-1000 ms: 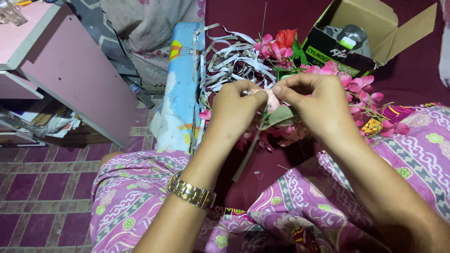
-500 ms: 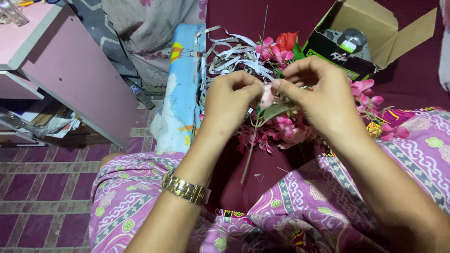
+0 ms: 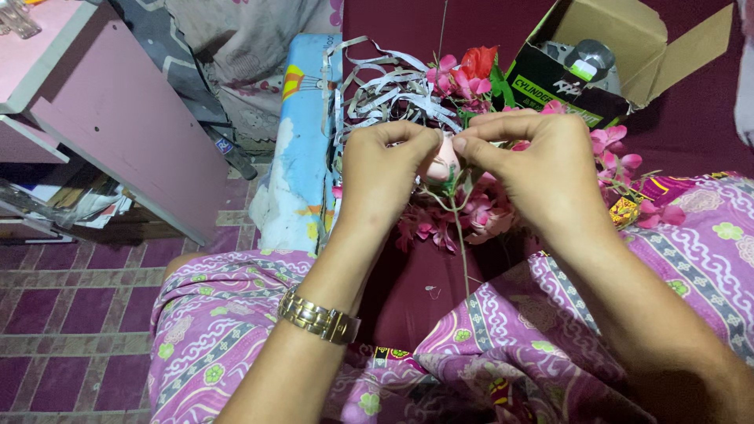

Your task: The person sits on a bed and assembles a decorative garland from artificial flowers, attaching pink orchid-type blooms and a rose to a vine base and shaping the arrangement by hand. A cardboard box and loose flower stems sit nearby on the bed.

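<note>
Head view: I hold my left hand point(image 3: 385, 177) and right hand point(image 3: 542, 161) close together above my lap, fingertips pinched from both sides on a pale pink flower bud point(image 3: 441, 159) at the top of a thin wire stem point(image 3: 462, 243) that hangs down between my knees. I judge that I am shaping or fastening the bud onto the stem; the next move seems to call for a firm pinch at the bud's base and a small, careful twist so the stem does not bend. Just behind my hands lies a heap of pink and red artificial flowers point(image 3: 471, 67) with a tangle of pale paper strips point(image 3: 385, 86) beside it. At the upper right stands an open brown cardboard box point(image 3: 628, 39) with a dark front panel bearing a yellow-green label, a metal part inside. To the left lies a light blue printed package point(image 3: 302, 157), long and flat.
</note>
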